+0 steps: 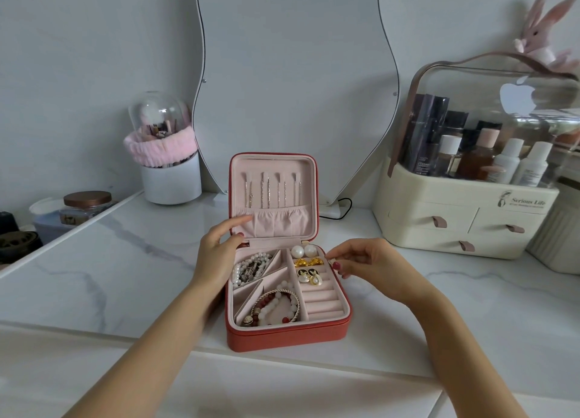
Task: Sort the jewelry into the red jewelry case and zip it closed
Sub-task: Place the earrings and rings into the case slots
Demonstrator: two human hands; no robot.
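Wavy mirror point(292, 81) btwn brush holder point(171, 179) & cosmetics organizer point(464, 216).

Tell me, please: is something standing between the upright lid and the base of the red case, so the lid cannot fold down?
Yes. The left hand rests at the lid near the hinge, and the right hand hovers over the base's right rim. The pearl earrings also sit high; whether they clear the lid, I cannot tell.

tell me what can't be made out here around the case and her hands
Head view, the only one:
- Whatever the right hand pinches at the red jewelry case rim: too small, covered by its fingertips.
- The case's zipper: hidden outside the walls.
- Necklaces in the lid: too fine to tell apart.
- Left hand palm: faces away.
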